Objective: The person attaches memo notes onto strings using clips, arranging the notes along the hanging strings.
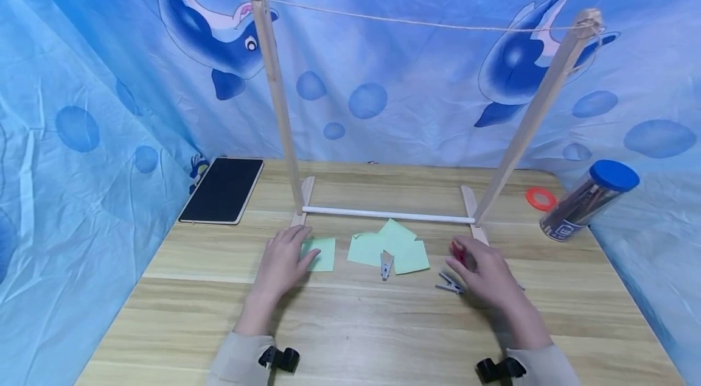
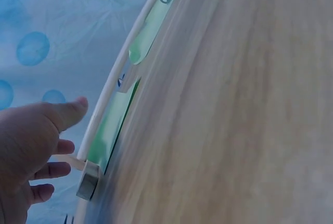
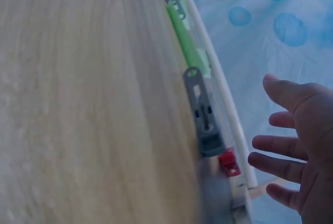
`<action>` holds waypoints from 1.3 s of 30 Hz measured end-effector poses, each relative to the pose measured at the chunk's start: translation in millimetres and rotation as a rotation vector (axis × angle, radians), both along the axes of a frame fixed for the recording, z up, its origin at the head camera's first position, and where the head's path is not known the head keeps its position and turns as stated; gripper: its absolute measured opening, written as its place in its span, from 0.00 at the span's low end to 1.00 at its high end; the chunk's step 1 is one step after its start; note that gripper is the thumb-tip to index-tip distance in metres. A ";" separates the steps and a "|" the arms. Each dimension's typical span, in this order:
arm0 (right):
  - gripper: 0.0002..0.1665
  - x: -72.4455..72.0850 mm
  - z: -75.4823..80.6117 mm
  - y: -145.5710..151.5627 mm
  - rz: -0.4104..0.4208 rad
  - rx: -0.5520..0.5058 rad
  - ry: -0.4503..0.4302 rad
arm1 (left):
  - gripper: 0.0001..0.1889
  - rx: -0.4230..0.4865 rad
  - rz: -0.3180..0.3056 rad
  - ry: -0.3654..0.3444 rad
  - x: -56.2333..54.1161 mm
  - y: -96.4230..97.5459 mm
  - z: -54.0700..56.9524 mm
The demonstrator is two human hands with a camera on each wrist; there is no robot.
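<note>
My left hand [image 1: 282,261] is over the left edge of a lone green paper note [image 1: 325,254], its thumb reaching across it. In the left wrist view the fingers are loosely bent with nothing between them. Near the right foot of the frame, my right hand [image 1: 484,270] hovers by a red clothespin [image 1: 457,252]. The right wrist view shows that hand's fingers spread apart, away from the red clothespin [image 3: 229,162]. A grey clothespin [image 1: 450,284] lies beside the thumb. Another grey clothespin [image 1: 386,265] lies against several overlapping green notes [image 1: 411,257] in the middle.
Behind the notes stands a wooden frame with a left post [image 1: 276,94], a right post [image 1: 533,118], a white bottom rod [image 1: 383,214] and a string [image 1: 405,19] across the top. A tablet [image 1: 223,191] lies left; a red ring [image 1: 528,198] and blue-lidded canister [image 1: 580,206] are right.
</note>
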State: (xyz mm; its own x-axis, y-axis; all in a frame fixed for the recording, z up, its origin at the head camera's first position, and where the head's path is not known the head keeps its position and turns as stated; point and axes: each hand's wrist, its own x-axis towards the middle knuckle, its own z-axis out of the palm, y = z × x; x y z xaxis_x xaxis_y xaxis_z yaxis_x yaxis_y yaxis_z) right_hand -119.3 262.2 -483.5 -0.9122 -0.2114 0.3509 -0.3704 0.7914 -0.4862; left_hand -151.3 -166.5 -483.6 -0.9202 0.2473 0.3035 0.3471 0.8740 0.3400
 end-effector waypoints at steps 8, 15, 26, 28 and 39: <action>0.27 -6.9 -9.4 5.5 -0.010 -0.001 -0.099 | 0.24 0.016 0.001 -0.055 -9.3 0.2 -8.0; 0.25 -9.9 -11.6 9.9 -0.002 0.003 -0.137 | 0.20 0.032 -0.006 -0.062 -13.3 1.3 -8.9; 0.24 -14.0 -14.7 12.7 -0.042 0.022 -0.147 | 0.14 0.073 -0.033 -0.080 -16.9 8.5 -12.3; 0.24 -14.4 -15.3 13.2 -0.030 0.027 -0.147 | 0.12 0.099 -0.032 -0.089 -16.5 9.0 -12.4; 0.27 -20.6 -18.5 12.0 -0.064 0.031 -0.077 | 0.07 0.320 0.032 -0.005 -12.2 8.7 -9.4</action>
State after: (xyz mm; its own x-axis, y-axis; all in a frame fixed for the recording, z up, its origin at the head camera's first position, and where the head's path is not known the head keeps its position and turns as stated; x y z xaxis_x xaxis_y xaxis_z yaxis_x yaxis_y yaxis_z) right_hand -139.8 274.2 -502.0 -0.9481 -0.1614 0.2738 -0.2813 0.8272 -0.4864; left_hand -163.5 -157.7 -493.0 -0.9274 0.1111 0.3571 0.3192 0.7326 0.6011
